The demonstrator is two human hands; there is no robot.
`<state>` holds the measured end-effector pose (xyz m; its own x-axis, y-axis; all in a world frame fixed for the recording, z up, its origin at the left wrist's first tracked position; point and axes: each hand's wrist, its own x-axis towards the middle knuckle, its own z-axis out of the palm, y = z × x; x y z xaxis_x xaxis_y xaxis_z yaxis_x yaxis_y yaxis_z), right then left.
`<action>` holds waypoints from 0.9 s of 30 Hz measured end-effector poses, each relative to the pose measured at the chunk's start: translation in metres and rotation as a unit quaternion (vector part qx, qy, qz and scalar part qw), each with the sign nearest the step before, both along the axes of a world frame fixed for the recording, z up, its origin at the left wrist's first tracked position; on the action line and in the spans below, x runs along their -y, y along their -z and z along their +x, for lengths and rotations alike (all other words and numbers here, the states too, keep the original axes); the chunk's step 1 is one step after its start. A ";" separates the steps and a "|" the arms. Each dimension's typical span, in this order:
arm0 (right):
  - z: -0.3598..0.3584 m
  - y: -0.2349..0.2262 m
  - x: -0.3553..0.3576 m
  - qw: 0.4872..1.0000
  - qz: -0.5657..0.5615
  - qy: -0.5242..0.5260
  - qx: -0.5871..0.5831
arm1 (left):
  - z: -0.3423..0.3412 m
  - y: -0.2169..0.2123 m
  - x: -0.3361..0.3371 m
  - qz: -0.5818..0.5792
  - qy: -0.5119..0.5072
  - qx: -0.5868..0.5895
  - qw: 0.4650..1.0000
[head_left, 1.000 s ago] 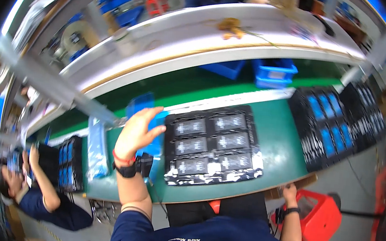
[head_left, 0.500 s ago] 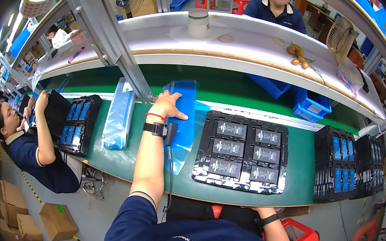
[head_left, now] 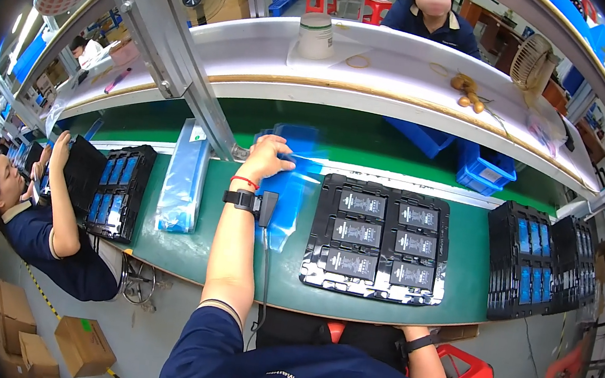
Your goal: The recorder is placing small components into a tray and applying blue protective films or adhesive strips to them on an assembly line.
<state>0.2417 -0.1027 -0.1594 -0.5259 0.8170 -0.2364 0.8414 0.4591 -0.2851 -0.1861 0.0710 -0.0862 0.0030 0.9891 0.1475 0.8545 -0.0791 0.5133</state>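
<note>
My left hand (head_left: 269, 157) is at the far part of a stack of blue plastic film sheets (head_left: 288, 201), its fingers bent and drawn together on the film. Loose film edges stick out to the right of it. My right hand (head_left: 415, 331) is at the front edge of the table, its fingers hidden by the edge. Between the two, a black plastic tray (head_left: 387, 255) lies on the green mat, with several flat black batteries (head_left: 357, 232) in two columns. Left of the film lies a stack of clear plastic bags (head_left: 184, 183).
Stacked black trays (head_left: 522, 262) stand at the right end, others (head_left: 119, 190) at the left beside a co-worker (head_left: 62, 236). A metal post (head_left: 182, 63) rises behind my left hand. Blue bins (head_left: 485, 169) sit under the white shelf (head_left: 373, 96). Another person (head_left: 433, 28) is beyond it.
My left hand's fingers have gone from spread flat on the blue film to bent and drawn together. The film's near edge has shifted away from me. My right hand stays at the table edge.
</note>
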 end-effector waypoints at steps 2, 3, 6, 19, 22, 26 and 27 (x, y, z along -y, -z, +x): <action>0.003 0.003 0.004 1.000 -0.003 0.010 0.006 | 0.007 -0.011 -0.002 0.050 0.018 0.056 0.997; 0.002 0.002 0.002 1.000 -0.005 0.014 0.009 | 0.009 -0.017 0.000 0.021 -0.006 0.142 0.990; 0.004 0.003 0.007 1.000 -0.009 0.014 0.016 | 0.005 -0.022 0.006 0.025 -0.004 0.264 0.964; -0.006 -0.079 0.037 0.952 -0.268 -0.115 -0.097 | 0.075 -0.090 0.041 -0.062 0.161 0.632 0.755; -0.011 -0.136 0.025 0.892 -0.300 -0.077 -0.329 | 0.110 -0.097 0.043 -0.087 0.229 0.664 0.706; -0.041 -0.146 -0.011 0.885 0.046 0.090 -0.454 | 0.132 -0.094 0.055 -0.143 0.299 0.717 0.613; -0.046 -0.141 -0.020 0.878 0.032 0.099 -0.468 | 0.140 -0.094 0.057 -0.141 0.265 0.716 0.631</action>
<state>0.1954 -0.0824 -0.0183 -0.3117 0.9100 0.2736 0.3181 0.3712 -0.8724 -0.0461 0.0142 0.0073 0.4069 0.8930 0.1924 -0.6084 0.1078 0.7863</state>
